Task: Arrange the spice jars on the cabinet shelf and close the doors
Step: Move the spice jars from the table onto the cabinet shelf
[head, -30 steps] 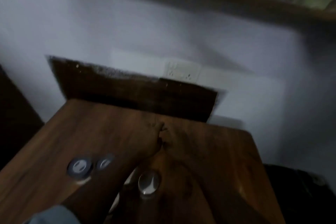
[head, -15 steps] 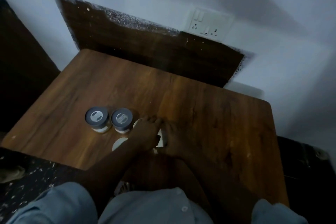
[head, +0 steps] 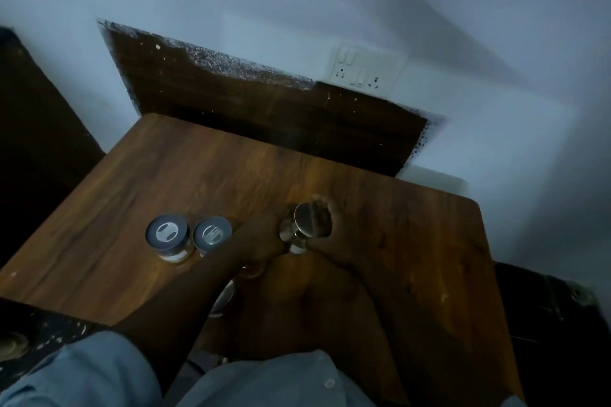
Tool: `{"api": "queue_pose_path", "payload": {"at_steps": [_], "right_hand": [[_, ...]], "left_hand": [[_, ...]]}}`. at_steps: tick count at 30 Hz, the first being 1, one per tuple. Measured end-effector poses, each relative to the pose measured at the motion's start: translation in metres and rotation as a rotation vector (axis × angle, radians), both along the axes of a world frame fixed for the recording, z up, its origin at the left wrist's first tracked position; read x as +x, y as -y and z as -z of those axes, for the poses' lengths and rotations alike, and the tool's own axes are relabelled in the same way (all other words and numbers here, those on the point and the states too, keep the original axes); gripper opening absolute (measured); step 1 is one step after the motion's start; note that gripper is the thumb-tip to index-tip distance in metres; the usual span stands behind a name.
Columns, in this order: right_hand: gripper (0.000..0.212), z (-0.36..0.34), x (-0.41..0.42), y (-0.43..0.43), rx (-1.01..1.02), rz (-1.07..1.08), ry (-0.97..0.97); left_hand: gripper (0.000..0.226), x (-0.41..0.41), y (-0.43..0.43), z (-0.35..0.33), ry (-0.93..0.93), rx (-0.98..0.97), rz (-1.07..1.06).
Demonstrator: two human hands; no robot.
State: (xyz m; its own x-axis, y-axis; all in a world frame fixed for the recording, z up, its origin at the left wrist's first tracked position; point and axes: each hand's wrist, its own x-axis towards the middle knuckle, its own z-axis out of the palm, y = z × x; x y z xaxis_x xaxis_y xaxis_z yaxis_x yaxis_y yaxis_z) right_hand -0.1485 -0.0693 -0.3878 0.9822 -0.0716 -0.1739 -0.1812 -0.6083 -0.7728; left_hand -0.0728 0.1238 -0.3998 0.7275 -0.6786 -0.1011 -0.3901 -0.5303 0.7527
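Observation:
Two spice jars with grey lids (head: 167, 235) (head: 211, 233) stand side by side on the left part of the wooden table (head: 198, 175). My right hand (head: 334, 241) grips a silver-lidded jar (head: 309, 218) at the table's middle, fingers curled round its lid. Right beside it, my left hand (head: 261, 238) curls against a second silver-lidded jar (head: 287, 232), whose body is mostly hidden. Another silver lid (head: 224, 299) peeks out from under my left forearm. No cabinet shelf or doors are in view.
The table stands against a white wall with a dark wooden panel (head: 264, 109) and a switch socket (head: 360, 71). Dark furniture sits at the far left (head: 33, 142) and a dark object at the lower right (head: 545, 307). The light is dim.
The camera has tilted down from the wall to the table. My hands have come apart a little, and the right hand now has the silver-lidded jar further right and back.

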Motion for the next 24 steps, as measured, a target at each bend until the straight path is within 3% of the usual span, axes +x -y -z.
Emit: {"api": "queue_pose_path", "payload": {"at_steps": [2,5,8,10,15,17,21,24], "right_hand": [[0.097,-0.019,0.010,0.017,0.081,0.019,0.072],[0.080,-0.055,0.021,0.035,0.182,0.102,0.232],[0.065,-0.102,0.028,0.039,0.330,0.283,0.422],[0.060,-0.134,0.034,0.037,0.355,0.380,0.538],[0.055,-0.220,0.046,0.044,0.239,0.282,0.742],[0.065,-0.252,0.051,0.050,0.205,0.227,0.800],[0.096,-0.313,0.069,0.059,0.023,0.190,0.879],[0.089,-0.360,0.091,0.064,-0.048,0.234,1.018]], "left_hand": [[0.062,0.008,0.006,-0.018,-0.008,-0.054,0.023],[0.042,0.020,0.023,-0.074,-0.011,-0.221,0.058],[0.063,0.025,0.040,-0.119,0.017,-0.315,-0.088],[0.073,0.029,0.055,-0.152,0.137,-0.418,-0.227],[0.076,0.052,0.086,-0.246,0.341,-0.650,-0.377],[0.075,0.057,0.096,-0.283,0.412,-0.712,-0.409],[0.076,0.070,0.115,-0.354,0.611,-0.759,-0.402],[0.087,0.088,0.130,-0.398,0.718,-0.724,-0.375]]}}
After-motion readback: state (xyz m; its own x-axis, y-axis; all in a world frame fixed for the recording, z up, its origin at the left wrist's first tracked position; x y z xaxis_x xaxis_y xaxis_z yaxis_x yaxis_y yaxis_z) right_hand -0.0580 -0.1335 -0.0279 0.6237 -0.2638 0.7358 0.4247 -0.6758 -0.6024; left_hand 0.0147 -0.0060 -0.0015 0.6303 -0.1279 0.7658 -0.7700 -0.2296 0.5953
